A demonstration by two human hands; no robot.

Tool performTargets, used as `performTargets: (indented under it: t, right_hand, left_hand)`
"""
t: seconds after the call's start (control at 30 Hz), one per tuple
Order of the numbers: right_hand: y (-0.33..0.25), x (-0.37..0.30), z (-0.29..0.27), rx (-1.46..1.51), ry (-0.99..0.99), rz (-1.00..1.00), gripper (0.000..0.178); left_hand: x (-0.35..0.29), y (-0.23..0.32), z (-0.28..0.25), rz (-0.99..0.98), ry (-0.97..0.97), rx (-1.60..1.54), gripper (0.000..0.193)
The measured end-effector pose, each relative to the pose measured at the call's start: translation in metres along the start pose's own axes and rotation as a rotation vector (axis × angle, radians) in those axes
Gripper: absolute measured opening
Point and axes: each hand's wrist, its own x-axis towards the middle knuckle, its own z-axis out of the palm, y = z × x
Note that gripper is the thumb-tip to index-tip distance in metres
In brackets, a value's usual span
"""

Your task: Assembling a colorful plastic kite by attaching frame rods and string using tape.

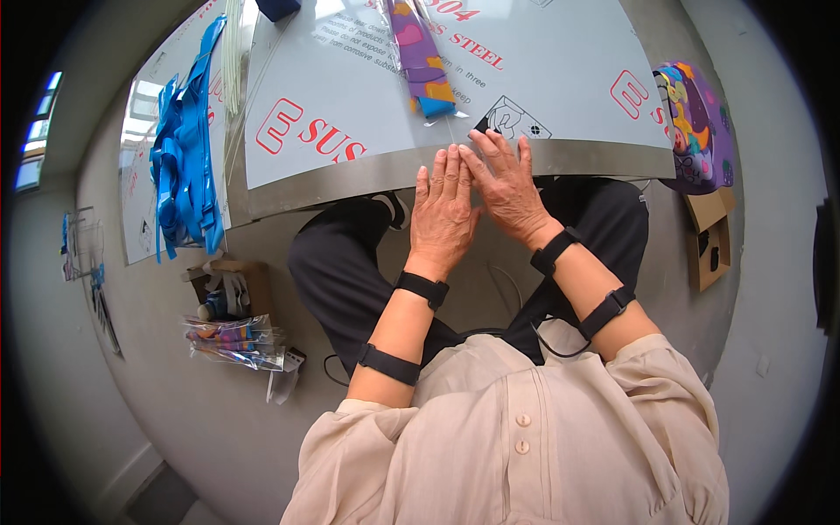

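My left hand (444, 214) lies back up at the near edge of the metal-topped table (350, 175), its fingers stretched out. Beside it, my right hand (509, 185) has its fingers spread over the same edge. The index fingertips of the two hands nearly meet, and nothing shows in either grip. Just beyond the fingertips lies a long purple strip (417, 48) with pink and orange shapes and a blue end, inside a clear plastic sleeve. What is under my palms is hidden.
Blue ribbon-like strips (186, 149) hang in a bundle at the table's left, beside pale thin cords (232, 57). A colourful purple bag (697, 127) stands at the right edge. On the floor are an open carton (709, 241), another box (249, 284) and wrapped packets (232, 339).
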Motion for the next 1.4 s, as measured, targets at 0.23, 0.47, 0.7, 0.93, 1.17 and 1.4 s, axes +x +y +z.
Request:
performTargets:
  t: [0.23,0.47,0.7,0.93,1.17,1.4]
  right_hand:
    - [0.008,-0.005,-0.023,0.019,-0.285,-0.006,0.091]
    - [0.029,0.009,-0.016,0.352,-0.062,0.043,0.049]
    - [0.025,0.106,-0.013,0.56,-0.088,0.743,0.045]
    - [0.038,0.132,0.005,1.283,-0.283,0.887,0.022]
    - [0.012,0.124,-0.016,1.961,-0.445,0.962,0.023]
    - [-0.016,0.15,-0.031,2.534,-0.317,1.017,0.029]
  left_hand:
    - [-0.008,-0.004,-0.018,-0.198,-0.036,-0.014,0.091]
    - [-0.003,-0.022,-0.027,-0.242,0.021,-0.087,0.07]
    - [0.054,-0.054,-0.017,-0.392,0.306,-0.528,0.034]
    - [0.092,-0.087,-0.023,-0.831,0.195,-1.237,0.036]
    - [0.083,-0.092,-0.074,-0.905,-0.013,-1.491,0.018]
    - [0.004,-0.074,-0.14,-0.567,0.03,-1.244,0.01]
